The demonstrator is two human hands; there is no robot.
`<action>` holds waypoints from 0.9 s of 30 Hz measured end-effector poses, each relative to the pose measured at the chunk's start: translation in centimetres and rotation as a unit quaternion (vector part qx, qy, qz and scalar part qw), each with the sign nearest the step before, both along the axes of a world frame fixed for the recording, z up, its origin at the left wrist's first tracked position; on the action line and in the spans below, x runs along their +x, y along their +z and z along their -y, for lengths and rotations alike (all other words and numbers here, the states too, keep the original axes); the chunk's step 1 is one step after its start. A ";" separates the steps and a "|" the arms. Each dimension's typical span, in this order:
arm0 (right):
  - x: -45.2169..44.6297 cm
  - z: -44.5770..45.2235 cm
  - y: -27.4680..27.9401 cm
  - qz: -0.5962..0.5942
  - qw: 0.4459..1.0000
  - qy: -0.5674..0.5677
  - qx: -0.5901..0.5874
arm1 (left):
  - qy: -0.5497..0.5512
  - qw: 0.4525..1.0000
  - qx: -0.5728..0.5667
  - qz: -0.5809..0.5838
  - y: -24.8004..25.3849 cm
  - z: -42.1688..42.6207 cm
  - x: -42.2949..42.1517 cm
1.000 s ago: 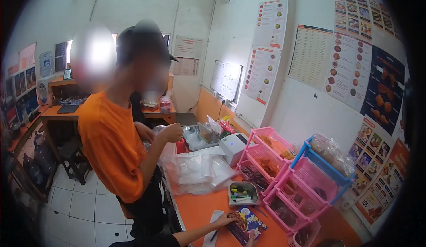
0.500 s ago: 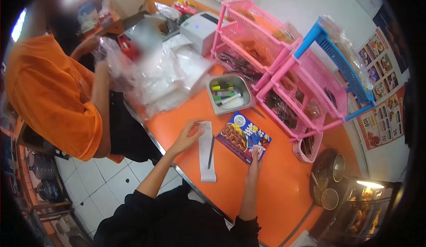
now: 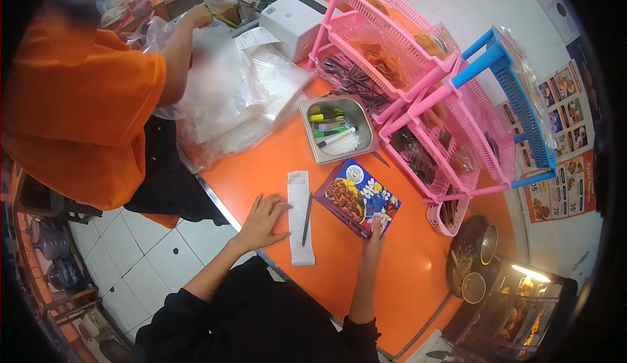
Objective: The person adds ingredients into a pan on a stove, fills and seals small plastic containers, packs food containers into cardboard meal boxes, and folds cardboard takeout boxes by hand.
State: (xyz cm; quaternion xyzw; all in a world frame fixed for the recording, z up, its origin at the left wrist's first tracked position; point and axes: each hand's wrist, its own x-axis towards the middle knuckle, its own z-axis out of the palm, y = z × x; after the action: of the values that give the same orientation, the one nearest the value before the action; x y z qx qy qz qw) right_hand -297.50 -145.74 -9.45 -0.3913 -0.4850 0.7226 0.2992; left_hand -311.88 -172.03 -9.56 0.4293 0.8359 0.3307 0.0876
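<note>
My right hand (image 3: pixel 372 237) grips the lower right corner of a printed food box (image 3: pixel 360 196), blue and purple with a picture of a meat dish. To the left, my left hand (image 3: pixel 263 222) is open, its fingers spread over the orange table by the left edge of a long paper receipt (image 3: pixel 299 249). A slim dark stick, perhaps a pen (image 3: pixel 307 219), lies lengthwise on the receipt, between my left hand and the box.
Behind the box stands a metal container (image 3: pixel 336 130) of markers. Pink basket racks (image 3: pixel 418 102) rise at the back right, near a dark pan (image 3: pixel 467 258) and a lit food warmer (image 3: pixel 522 311). A co-worker in orange (image 3: pixel 85 115) reaches over plastic bags (image 3: pixel 228 102) at left.
My left hand has moved down and left from the receipt's upper end, its fingers spreading. The co-worker's arm now stretches across the bags. My right hand still grips the food box.
</note>
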 end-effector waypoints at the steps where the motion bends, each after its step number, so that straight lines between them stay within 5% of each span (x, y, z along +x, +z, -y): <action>1: 0.1 -0.1 -0.2 0.004 1.000 0.004 0.010 | -0.001 1.000 0.000 0.001 0.0 0.0 0.0; 6: -0.1 0.8 1.7 0.014 1.000 0.006 -0.009 | 0.008 1.000 0.021 0.003 -0.1 -0.1 0.2; 10: 0.6 0.0 -0.6 0.049 0.995 -0.017 0.083 | 0.042 0.999 0.004 0.025 1.7 -0.8 0.1; 12: 0.1 0.7 0.4 0.118 0.973 -0.071 0.185 | 0.092 0.988 0.120 0.034 3.3 -2.7 -0.8; 13: 1.4 -0.9 -4.2 0.089 0.977 -0.094 0.172 | 0.105 0.981 0.158 0.033 4.3 -3.7 -1.7; 18: -1.6 -2.8 5.9 0.031 0.939 -0.162 0.301 | 0.085 0.950 0.296 -0.045 12.4 -11.8 -10.0; 25: -3.7 -5.2 9.8 0.037 0.933 -0.104 0.342 | 0.058 0.970 0.164 -0.167 7.5 -25.0 -28.5; 27: -3.0 -5.9 9.0 0.047 0.931 -0.098 0.349 | 0.031 0.975 -0.012 -0.219 7.3 -26.0 -30.5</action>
State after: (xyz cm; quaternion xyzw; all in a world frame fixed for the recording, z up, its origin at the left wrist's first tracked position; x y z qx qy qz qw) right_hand -300.55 -139.82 -0.42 -0.3409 -0.6793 0.4560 0.4630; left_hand -342.42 -145.98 -2.30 0.4639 0.8518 0.2208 -0.1028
